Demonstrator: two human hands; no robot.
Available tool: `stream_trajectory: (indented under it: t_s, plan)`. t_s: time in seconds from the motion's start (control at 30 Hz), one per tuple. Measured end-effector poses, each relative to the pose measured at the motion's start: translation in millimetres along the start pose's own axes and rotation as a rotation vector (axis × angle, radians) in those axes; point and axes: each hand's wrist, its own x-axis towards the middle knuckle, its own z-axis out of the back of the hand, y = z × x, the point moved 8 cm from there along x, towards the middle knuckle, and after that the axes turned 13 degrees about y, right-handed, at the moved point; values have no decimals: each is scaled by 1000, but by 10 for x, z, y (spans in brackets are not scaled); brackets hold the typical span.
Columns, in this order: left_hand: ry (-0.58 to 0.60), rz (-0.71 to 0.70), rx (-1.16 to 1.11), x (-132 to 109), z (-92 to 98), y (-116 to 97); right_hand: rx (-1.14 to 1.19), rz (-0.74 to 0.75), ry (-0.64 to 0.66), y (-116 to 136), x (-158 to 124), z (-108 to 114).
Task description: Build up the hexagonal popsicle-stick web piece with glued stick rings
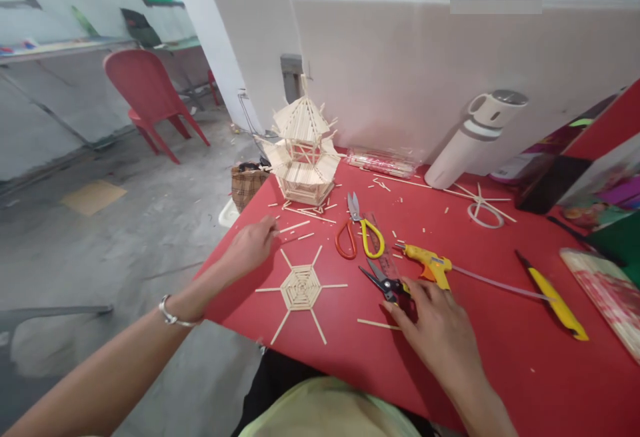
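My left hand [251, 245] is closed, fingertips together, above the left side of the red table. A thin wooden stick [295, 227] lies right at those fingertips; whether they grip it I cannot tell. My right hand [437, 320] is curled around the handles of black snips [381, 281], whose blades point up and left. Between my hands lies a flat hexagonal web of wooden sticks [301, 287] with six arms reaching outward. One loose stick [376, 323] is beside my right fingers. Behind stands a small pagoda of sticks [303, 157].
Scissors [356, 223] with red and yellow handles lie by a ruler [387, 263]. A yellow glue gun [425, 260], a yellow cutter knife [553, 297] and a white flask [470, 137] are on the right. A red chair [143, 90] stands on the floor at left.
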Motion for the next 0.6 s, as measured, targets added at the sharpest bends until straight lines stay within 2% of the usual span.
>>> stream_trajectory:
  t_s: [0.07,0.13,0.27,0.4,0.5,0.6]
  plan:
    - [46,0,-117,-194,-75,22,58,29,-11,35,-12,16]
    - [106,49,-168,-360,-198,74,161,89,-32,194,-6,64]
    - [119,100,-157,-598,-405,159,380,251,-26,793,33,106]
    - [158,108,-181,-749,-582,169,498,396,36,1342,65,-68]
    - [148,99,-177,-861,-649,102,507,421,17,1478,79,-209]
    - [93,114,-131,-972,-705,39,518,420,-15,1470,84,-271]
